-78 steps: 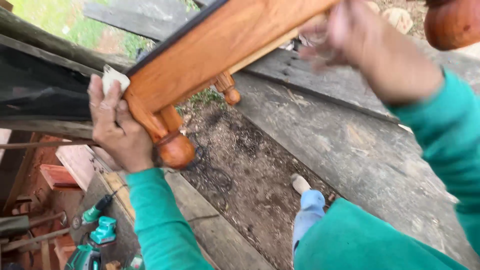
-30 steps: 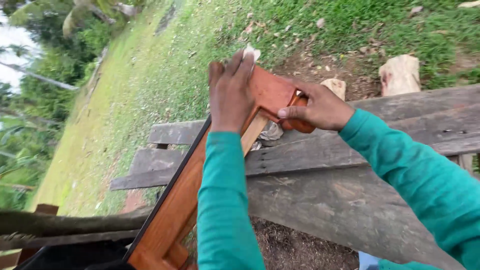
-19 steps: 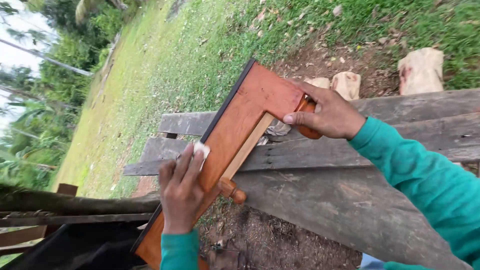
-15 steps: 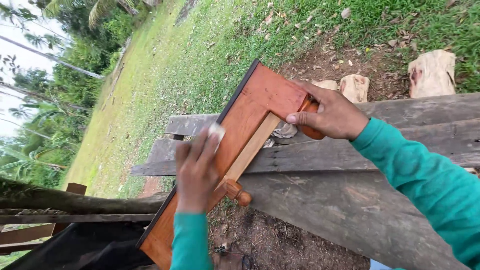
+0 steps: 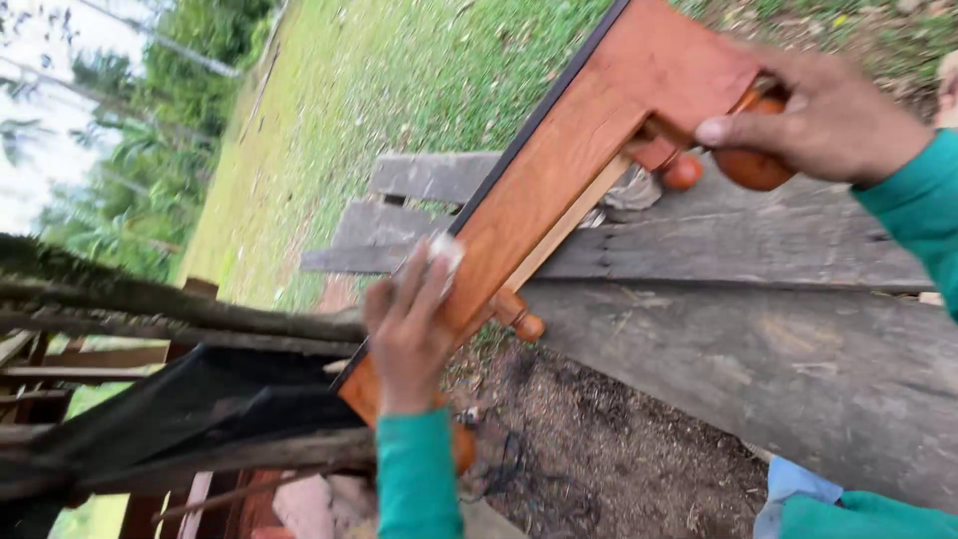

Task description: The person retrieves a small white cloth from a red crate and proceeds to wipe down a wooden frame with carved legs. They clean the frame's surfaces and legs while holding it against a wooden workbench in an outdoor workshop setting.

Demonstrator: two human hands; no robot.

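We see a glossy orange-brown varnished wooden frame with turned knobs [image 5: 559, 190] slanting over the grey, weathered plank bench [image 5: 758, 329]. Our left hand [image 5: 407, 334] presses a small pale pad, perhaps sandpaper [image 5: 443, 250], flat against its smooth face, fingers extended. Our right hand [image 5: 818, 120] is closed around a rounded knob at the upper end. The frame's top corner is cut off; its lower end hides behind the left sleeve.

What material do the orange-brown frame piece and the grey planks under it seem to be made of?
Frame piece: apparently wood with a smooth orange-brown stain or varnish; turned knobs, even sheen. Grey planks: bare, weathered wood; cracks and rough grain show. The left hand presses a small pale pad, material unclear, on the frame.
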